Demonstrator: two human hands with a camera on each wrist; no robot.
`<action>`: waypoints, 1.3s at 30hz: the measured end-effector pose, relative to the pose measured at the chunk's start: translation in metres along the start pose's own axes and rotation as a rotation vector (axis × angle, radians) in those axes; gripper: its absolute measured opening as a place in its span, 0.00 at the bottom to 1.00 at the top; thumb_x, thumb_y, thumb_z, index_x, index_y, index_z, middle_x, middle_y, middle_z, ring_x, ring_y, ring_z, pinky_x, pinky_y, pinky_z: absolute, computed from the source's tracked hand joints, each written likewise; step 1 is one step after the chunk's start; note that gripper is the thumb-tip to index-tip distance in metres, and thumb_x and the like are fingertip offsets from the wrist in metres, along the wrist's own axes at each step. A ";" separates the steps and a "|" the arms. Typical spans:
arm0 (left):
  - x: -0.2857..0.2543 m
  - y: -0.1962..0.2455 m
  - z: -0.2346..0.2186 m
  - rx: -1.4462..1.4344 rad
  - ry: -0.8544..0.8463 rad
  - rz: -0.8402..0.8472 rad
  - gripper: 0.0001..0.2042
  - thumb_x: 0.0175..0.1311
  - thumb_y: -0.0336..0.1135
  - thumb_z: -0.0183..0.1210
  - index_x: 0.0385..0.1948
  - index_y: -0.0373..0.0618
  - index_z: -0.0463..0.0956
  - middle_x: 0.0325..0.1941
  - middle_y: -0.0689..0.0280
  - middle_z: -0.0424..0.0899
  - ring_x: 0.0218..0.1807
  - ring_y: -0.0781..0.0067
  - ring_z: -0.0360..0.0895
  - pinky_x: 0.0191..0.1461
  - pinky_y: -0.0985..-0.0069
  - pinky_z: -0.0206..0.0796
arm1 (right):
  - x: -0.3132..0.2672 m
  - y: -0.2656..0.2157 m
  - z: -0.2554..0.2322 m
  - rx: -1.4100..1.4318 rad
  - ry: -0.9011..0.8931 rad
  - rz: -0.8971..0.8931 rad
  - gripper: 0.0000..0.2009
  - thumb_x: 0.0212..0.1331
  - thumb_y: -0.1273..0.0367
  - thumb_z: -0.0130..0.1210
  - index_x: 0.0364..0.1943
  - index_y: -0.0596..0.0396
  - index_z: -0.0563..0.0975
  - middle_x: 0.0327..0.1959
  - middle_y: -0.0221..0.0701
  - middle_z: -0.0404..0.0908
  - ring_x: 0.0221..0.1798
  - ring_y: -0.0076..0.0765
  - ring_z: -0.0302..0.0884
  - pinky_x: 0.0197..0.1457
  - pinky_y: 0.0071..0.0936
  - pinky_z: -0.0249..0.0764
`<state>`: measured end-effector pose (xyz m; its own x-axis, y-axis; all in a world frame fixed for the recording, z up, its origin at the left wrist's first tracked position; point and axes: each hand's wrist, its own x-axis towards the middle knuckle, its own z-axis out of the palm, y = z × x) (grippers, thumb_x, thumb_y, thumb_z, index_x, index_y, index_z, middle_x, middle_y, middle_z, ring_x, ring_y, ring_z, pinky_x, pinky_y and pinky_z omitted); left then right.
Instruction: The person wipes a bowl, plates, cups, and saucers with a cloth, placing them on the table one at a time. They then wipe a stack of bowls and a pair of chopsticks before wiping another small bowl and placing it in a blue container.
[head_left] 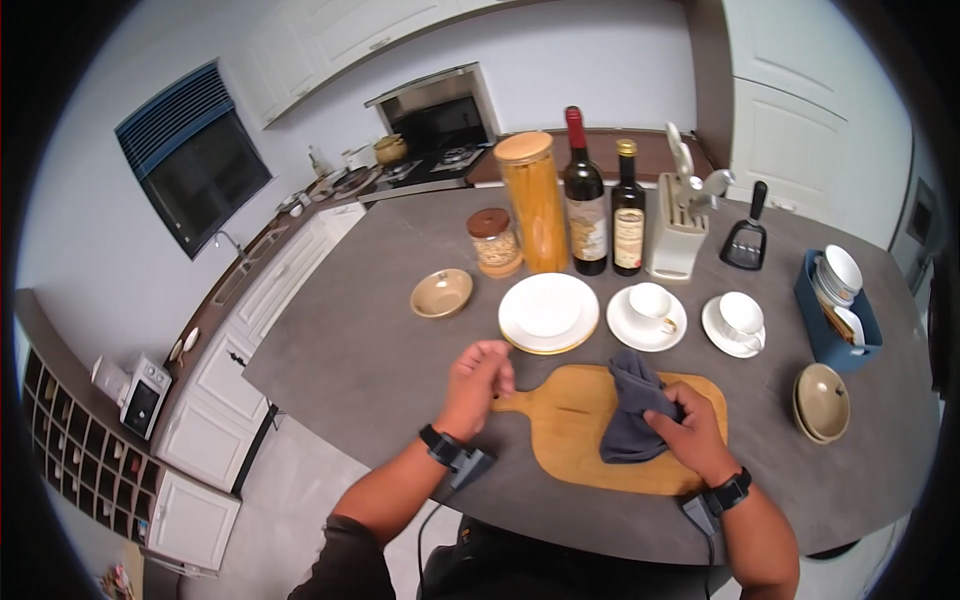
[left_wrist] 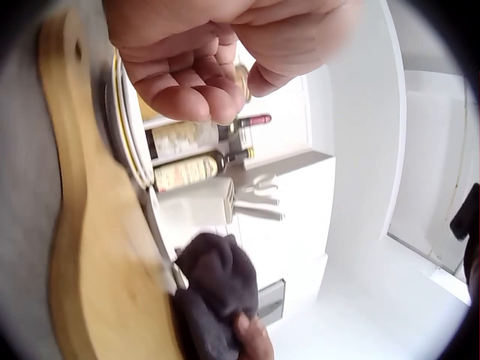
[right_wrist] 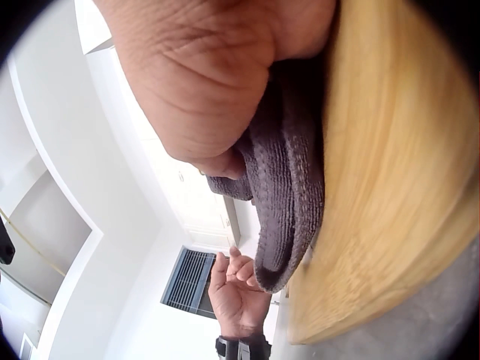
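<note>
A dark grey cloth (head_left: 637,410), bunched and folded, lies over the wooden cutting board (head_left: 570,440). My right hand (head_left: 692,430) grips it, thumb on top, near the board's right side. In the right wrist view the folded cloth (right_wrist: 281,187) hangs from under the palm, against the board's surface. My left hand (head_left: 478,385) is by the board's handle, its fingers loosely curled with nothing in them. The left wrist view shows that hand (left_wrist: 217,60) from the palm side, with the board handle (left_wrist: 64,56) beside it.
Beyond the board stand stacked white plates (head_left: 548,312) and two cups on saucers, one cup (head_left: 650,305) nearer the middle. Behind are a wine bottle (head_left: 586,200), a pasta jar (head_left: 535,205) and a knife block (head_left: 674,235). Bowls (head_left: 822,403) and a blue bin (head_left: 835,325) sit right.
</note>
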<state>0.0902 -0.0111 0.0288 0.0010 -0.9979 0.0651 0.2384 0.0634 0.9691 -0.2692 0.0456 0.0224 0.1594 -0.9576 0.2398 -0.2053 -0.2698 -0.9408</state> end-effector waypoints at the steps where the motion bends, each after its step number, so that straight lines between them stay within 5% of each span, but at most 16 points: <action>1: 0.006 0.012 -0.019 0.007 0.063 -0.018 0.12 0.84 0.43 0.56 0.50 0.43 0.77 0.32 0.69 0.82 0.29 0.77 0.78 0.33 0.76 0.73 | 0.000 -0.001 0.001 -0.001 0.006 0.008 0.08 0.63 0.75 0.70 0.39 0.60 0.79 0.32 0.24 0.79 0.36 0.17 0.72 0.40 0.22 0.72; 5: 0.047 0.041 -0.107 0.089 0.211 -0.111 0.17 0.84 0.49 0.53 0.49 0.42 0.76 0.34 0.66 0.84 0.31 0.73 0.82 0.35 0.72 0.78 | 0.001 0.006 0.001 0.028 0.006 0.027 0.09 0.64 0.75 0.70 0.39 0.60 0.78 0.33 0.23 0.79 0.37 0.16 0.72 0.41 0.22 0.72; 7: 0.077 0.036 -0.148 0.034 0.288 -0.314 0.27 0.81 0.56 0.54 0.62 0.36 0.71 0.42 0.57 0.86 0.37 0.65 0.86 0.42 0.67 0.84 | -0.001 0.006 0.001 0.039 0.008 0.033 0.09 0.64 0.75 0.70 0.39 0.60 0.78 0.33 0.23 0.79 0.37 0.16 0.72 0.41 0.22 0.72; 11: 0.126 0.024 -0.176 0.072 0.311 -0.415 0.37 0.81 0.57 0.54 0.75 0.34 0.56 0.51 0.47 0.84 0.46 0.50 0.89 0.53 0.55 0.87 | 0.000 0.001 0.001 0.037 0.016 0.033 0.09 0.64 0.74 0.70 0.38 0.59 0.79 0.33 0.23 0.79 0.37 0.16 0.73 0.41 0.22 0.73; 14: 0.157 0.000 -0.197 0.116 0.302 -0.433 0.31 0.81 0.54 0.53 0.71 0.35 0.62 0.48 0.48 0.84 0.46 0.51 0.90 0.51 0.54 0.88 | -0.001 0.004 -0.002 -0.038 0.031 -0.021 0.08 0.66 0.74 0.70 0.40 0.57 0.79 0.35 0.19 0.80 0.39 0.13 0.73 0.43 0.20 0.73; 18: 0.190 -0.025 -0.224 0.121 0.241 -0.472 0.17 0.81 0.37 0.49 0.59 0.30 0.71 0.39 0.53 0.86 0.40 0.52 0.91 0.43 0.57 0.91 | -0.006 0.003 -0.006 -0.099 0.007 -0.058 0.10 0.65 0.70 0.72 0.41 0.58 0.80 0.35 0.21 0.81 0.40 0.16 0.75 0.44 0.22 0.75; 20: 0.186 -0.020 -0.211 0.105 0.248 -0.414 0.16 0.79 0.31 0.48 0.60 0.26 0.69 0.38 0.52 0.86 0.38 0.52 0.91 0.42 0.58 0.92 | -0.004 0.000 -0.009 -0.131 -0.009 -0.076 0.11 0.65 0.69 0.73 0.42 0.58 0.81 0.35 0.22 0.81 0.40 0.16 0.75 0.44 0.23 0.75; 24: 0.175 -0.014 -0.186 0.054 0.354 -0.312 0.19 0.74 0.23 0.49 0.63 0.26 0.68 0.52 0.45 0.85 0.47 0.49 0.91 0.48 0.57 0.92 | -0.007 0.001 -0.007 -0.077 -0.015 -0.070 0.12 0.65 0.67 0.73 0.42 0.60 0.83 0.35 0.30 0.84 0.37 0.22 0.78 0.42 0.27 0.76; 28: 0.139 0.014 -0.148 0.096 0.197 -0.110 0.22 0.71 0.22 0.50 0.66 0.24 0.65 0.59 0.42 0.83 0.53 0.47 0.89 0.54 0.56 0.90 | -0.008 0.001 -0.009 -0.085 -0.029 -0.058 0.12 0.65 0.67 0.73 0.43 0.60 0.83 0.36 0.31 0.85 0.37 0.22 0.80 0.42 0.26 0.77; 35: 0.051 0.050 -0.044 -0.128 -0.195 -0.191 0.25 0.74 0.31 0.52 0.70 0.28 0.63 0.66 0.40 0.79 0.60 0.43 0.87 0.55 0.53 0.89 | -0.008 -0.005 -0.005 0.039 -0.011 -0.001 0.11 0.68 0.67 0.71 0.44 0.60 0.84 0.36 0.28 0.85 0.38 0.20 0.79 0.42 0.26 0.77; 39: 0.018 0.029 0.018 -0.316 -0.365 -0.415 0.28 0.74 0.37 0.56 0.74 0.37 0.64 0.71 0.50 0.79 0.66 0.48 0.83 0.66 0.51 0.82 | -0.009 -0.004 -0.009 0.047 0.006 0.033 0.11 0.69 0.66 0.70 0.43 0.60 0.83 0.38 0.27 0.82 0.40 0.20 0.77 0.44 0.24 0.75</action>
<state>0.0799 -0.0271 0.0625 -0.4708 -0.8657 -0.1704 0.4229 -0.3909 0.8176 -0.2783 0.0541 0.0263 0.1476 -0.9666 0.2096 -0.1647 -0.2330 -0.9584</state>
